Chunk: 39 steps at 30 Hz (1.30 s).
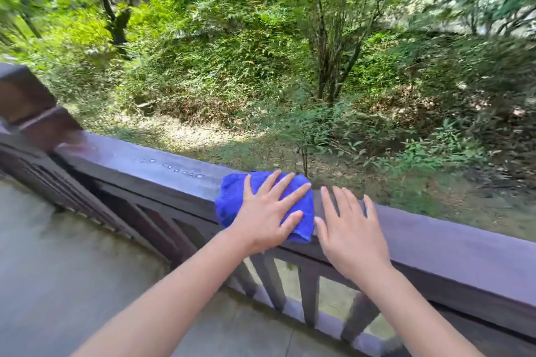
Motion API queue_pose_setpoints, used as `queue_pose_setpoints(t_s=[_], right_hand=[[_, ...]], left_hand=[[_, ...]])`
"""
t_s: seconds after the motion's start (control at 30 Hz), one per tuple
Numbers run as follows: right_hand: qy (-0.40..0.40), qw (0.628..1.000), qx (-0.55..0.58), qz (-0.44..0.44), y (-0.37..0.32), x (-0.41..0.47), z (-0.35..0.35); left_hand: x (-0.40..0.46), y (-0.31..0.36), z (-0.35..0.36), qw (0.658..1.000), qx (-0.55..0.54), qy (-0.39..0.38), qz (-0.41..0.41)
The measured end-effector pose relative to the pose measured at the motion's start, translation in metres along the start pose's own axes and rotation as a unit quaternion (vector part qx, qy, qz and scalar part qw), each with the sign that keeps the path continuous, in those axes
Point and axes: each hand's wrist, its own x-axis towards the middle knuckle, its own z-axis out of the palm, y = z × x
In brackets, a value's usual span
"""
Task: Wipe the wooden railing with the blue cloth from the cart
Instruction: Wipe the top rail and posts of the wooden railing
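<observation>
**Head view: left hand flat on blue cloth on railing top, right hand flat beside it**

Head view, looking down over a dark brown wooden railing (435, 240) that runs from upper left to lower right. Blue cloth (232, 197) lies bunched on the flat top rail, about mid-frame, draped slightly over the near edge.

Left hand (265, 219) presses palm-down on the cloth. Fingers (293, 195) spread apart and extended, not curled around anything; thumb (291, 222) out to the side, also resting on the cloth. No pinch or grasp, just flat contact. Cloth sticks out from under the hand on the left and on the near right side.

Right hand (352, 236) lies palm-down straight on the bare rail top, just beside the cloth's right edge. Fingers (342, 201) splayed and straight, tips reaching toward the far edge of the rail. Holds nothing. Thumb tip sits very near the cloth; cannot tell if it touches.

Both forearms bare, coming in from the bottom of the frame.

Rail top to the left of the cloth looks shiny and wet, with a line of small droplets (171, 166). Square post cap (23, 93) at far left. Vertical balusters (269, 281) below the rail. Grey paved floor (72, 255) on the near side. Beyond the railing: green shrubs and trees (319, 38) on a slope, edges blurred.

No readable writing, brands or labels.
</observation>
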Motion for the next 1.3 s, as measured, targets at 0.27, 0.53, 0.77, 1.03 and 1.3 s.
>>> queue_pose_setpoints(t_s=[0.27,0.53,0.77,1.03,1.3], right_hand=[[0.027,0.998,-0.011,0.049,-0.016,0.009,0.005],[-0.019,1.000,0.006,0.020,-0.063,0.039,0.011],[-0.024,0.999,0.014,-0.032,-0.136,0.080,0.031],[-0.016,0.999,0.028,-0.038,-0.221,0.125,0.051],[-0.022,1.000,0.000,0.011,-0.259,0.149,0.057]], left_hand=[[-0.002,-0.022,0.005,0.990,0.058,0.064,0.111],[-0.022,-0.133,0.004,0.993,0.041,0.073,0.079],[-0.046,-0.276,-0.008,0.995,-0.005,0.086,-0.042],[-0.050,-0.296,-0.016,0.992,-0.011,0.054,-0.112],[-0.040,-0.279,-0.014,0.997,-0.024,0.051,0.056]])
